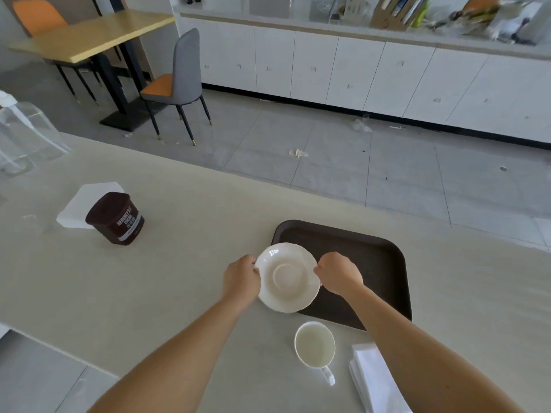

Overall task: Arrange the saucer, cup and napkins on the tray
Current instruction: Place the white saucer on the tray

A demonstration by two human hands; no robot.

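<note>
Head view: one saucer [287,277] is gripped at opposite rim edges by the left hand [242,277] and right hand [338,277], both closed on it, over the near-left corner of the one dark tray [384,257]. Whether it is set down cannot be told. Nothing else is seen on the tray. Yet to be placed, by the look of it: one cup [315,344] and one stack of napkins [374,380], both on the counter [185,278] near the tray. A second napkin stack [80,204] lies well apart behind one cocoa tub [116,218].
</note>
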